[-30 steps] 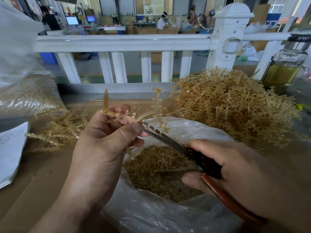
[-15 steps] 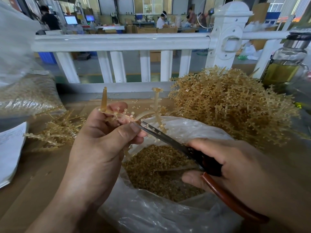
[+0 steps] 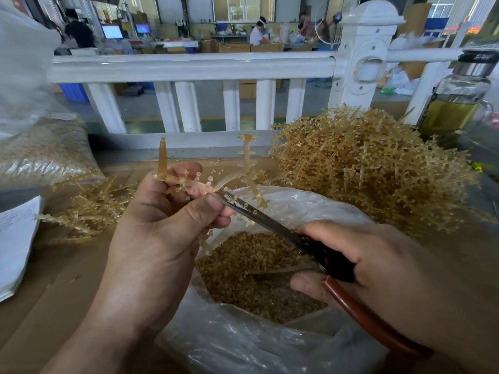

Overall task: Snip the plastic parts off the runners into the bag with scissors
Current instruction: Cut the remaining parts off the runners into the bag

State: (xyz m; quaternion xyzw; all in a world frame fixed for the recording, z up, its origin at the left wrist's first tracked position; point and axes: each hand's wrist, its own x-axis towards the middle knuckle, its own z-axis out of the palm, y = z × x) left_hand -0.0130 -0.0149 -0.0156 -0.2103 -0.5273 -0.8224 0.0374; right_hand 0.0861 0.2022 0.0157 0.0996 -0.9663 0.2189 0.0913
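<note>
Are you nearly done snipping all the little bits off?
Not nearly. Done: the clear bag already holds a deep layer of snipped parts. In hand: the left hand grips one runner over the bag, and the right hand holds the scissors with the blades at its branch. Left: a big heap of runners behind the bag, which look uncut.

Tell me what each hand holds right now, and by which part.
Left hand pinches the runner by its middle bar, over the bag. Right hand grips the scissors by the handles.
</note>
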